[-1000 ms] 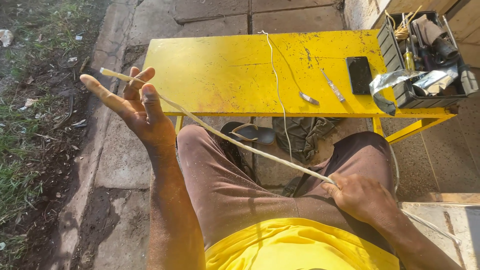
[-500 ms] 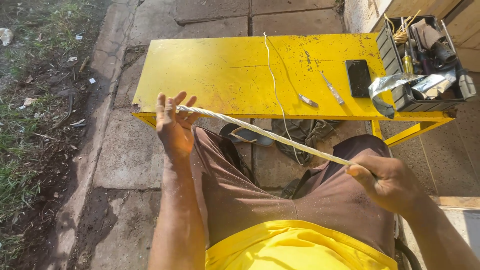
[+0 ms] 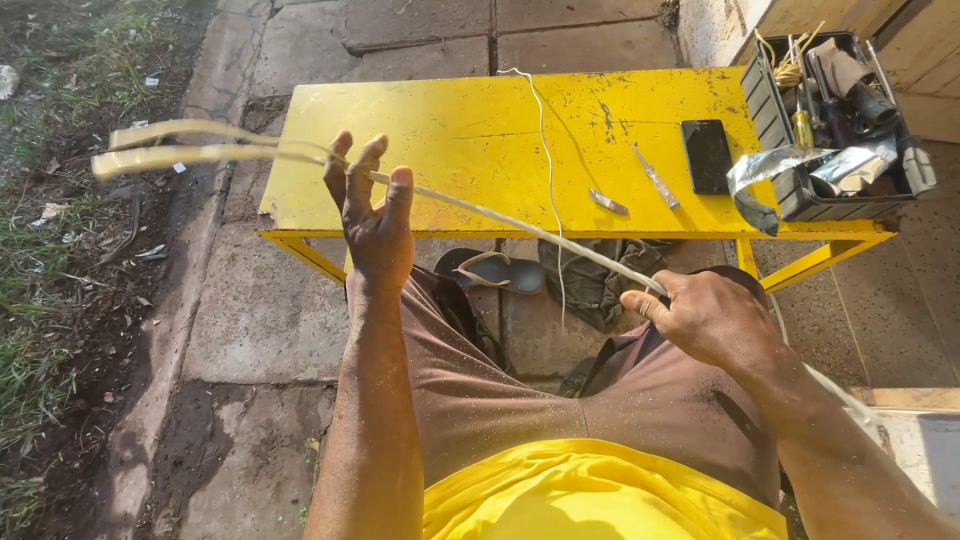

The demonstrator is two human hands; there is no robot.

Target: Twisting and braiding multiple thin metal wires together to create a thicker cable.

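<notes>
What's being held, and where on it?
A pale thin strip, stretched between both hands. The left hand has it across the fingers partway along, with the far end blurred beyond. The right hand grips it nearer the body.

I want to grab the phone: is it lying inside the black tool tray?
No, the dark phone lies flat on the yellow table, just left of the black tool tray.
</notes>
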